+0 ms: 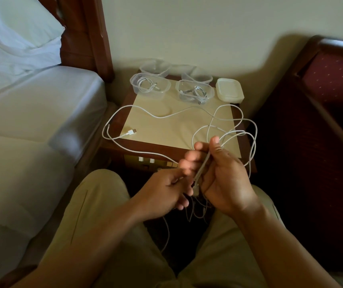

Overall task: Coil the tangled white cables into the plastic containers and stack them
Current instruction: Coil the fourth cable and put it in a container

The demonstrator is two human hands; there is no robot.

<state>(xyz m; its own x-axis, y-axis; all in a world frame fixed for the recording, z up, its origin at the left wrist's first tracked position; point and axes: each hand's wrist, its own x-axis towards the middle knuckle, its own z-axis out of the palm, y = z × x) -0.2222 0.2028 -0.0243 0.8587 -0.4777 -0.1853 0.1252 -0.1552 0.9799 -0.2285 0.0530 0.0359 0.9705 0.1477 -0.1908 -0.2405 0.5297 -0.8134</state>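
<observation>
four clear plastic containers sit at the far edge of the nightstand (145,121), toward 12 o'clock from the hands. the front-left container (150,85) holds a neat white coil, and the front-right container (194,91) holds a looser white bundle. behind them the back-left container (155,68) and the back-right container (197,75) look empty, though their clear walls blur into the wall. a stack of pale lids (230,89) lies at 3 o'clock of the front-right one, just beside it.

the loose white cable (166,116) runs across the tabletop in a long wavy line, hangs over the left edge at 9 o'clock, and curls back so that its usb plug (131,132) lies flat on the top. at 3 o'clock it tangles into several open loops over the table's right corner.

the right hand (224,177) is closed around a bunch of gathered strands, thumb pressed on top. the left hand (166,190) is half curled just beside it, fingertips on the cable; it is blurred, so how firmly it grips i cannot tell. more thin strands dangle below the hands between the knees.
</observation>
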